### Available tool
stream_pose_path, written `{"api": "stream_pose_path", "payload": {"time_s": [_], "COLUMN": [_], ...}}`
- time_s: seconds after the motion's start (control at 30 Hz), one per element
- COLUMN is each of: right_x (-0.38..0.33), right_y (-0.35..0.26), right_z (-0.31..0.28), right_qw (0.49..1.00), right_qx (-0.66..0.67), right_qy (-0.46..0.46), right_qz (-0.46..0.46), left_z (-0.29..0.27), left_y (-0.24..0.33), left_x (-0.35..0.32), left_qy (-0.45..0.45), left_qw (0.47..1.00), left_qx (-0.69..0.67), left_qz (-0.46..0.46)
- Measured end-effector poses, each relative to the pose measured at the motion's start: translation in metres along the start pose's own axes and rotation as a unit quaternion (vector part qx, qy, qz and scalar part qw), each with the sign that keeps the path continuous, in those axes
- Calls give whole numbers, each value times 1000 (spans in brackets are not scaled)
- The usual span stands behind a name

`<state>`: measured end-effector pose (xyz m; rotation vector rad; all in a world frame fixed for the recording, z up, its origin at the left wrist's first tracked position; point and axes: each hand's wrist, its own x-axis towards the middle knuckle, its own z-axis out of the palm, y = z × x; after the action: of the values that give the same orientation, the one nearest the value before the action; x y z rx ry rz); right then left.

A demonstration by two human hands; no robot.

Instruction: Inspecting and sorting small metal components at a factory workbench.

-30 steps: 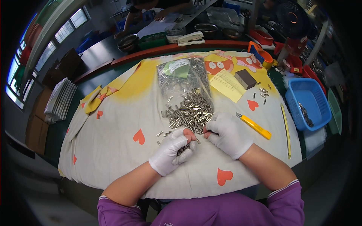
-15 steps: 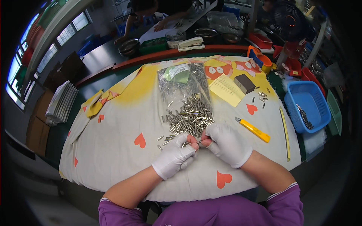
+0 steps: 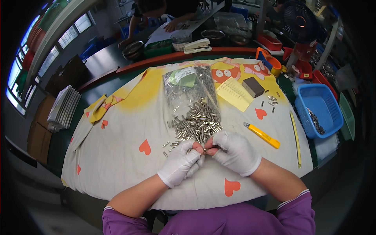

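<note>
In white gloves with bare fingertips, my two hands meet just in front of a heap of small metal parts (image 3: 198, 122). My left hand (image 3: 181, 161) is closed, thumb and finger pinching a small metal part (image 3: 204, 151) that is mostly hidden. From the other side my right hand (image 3: 234, 152) pinches at the same part, its fingertips almost touching the left ones. Behind the heap lies a clear plastic bag (image 3: 188, 90) of similar parts, with a green-and-white label (image 3: 184, 76) on it.
A yellow utility knife (image 3: 261, 135) lies right of my hands. Beyond it are a yellow paper note (image 3: 235, 94), a dark block (image 3: 253, 87) and several loose parts. A blue basket (image 3: 319, 105) stands at the right. Across the table a person (image 3: 172, 15) leans over papers.
My right hand has shifted slightly left, bringing its fingertips closer to the left ones; less of the metal part shows between them. The person across has moved a hand over the papers.
</note>
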<state>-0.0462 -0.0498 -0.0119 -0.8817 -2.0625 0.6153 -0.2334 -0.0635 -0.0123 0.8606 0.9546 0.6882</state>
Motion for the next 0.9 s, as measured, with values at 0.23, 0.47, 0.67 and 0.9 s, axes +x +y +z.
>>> {"api": "stream_pose_path", "payload": {"time_s": [0.23, 0.47, 0.67, 0.9], "right_x": [-1, -1, 0, -2], "right_y": [3, 4, 4, 7], "right_z": [0, 2, 2, 2], "right_qw": [1000, 999, 999, 999], "right_qx": [-1, -6, -16, -11], "right_qy": [11, 26, 29, 33], "right_qz": [28, 26, 18, 12], "left_z": [2, 1, 1, 1], "left_y": [1, 1, 1, 3], "left_x": [0, -1, 0, -1], "left_qy": [-5, -5, 3, -17], "left_qw": [1000, 1000, 999, 999], "left_qx": [5, 9, 20, 28], "left_qz": [14, 22, 25, 5]}}
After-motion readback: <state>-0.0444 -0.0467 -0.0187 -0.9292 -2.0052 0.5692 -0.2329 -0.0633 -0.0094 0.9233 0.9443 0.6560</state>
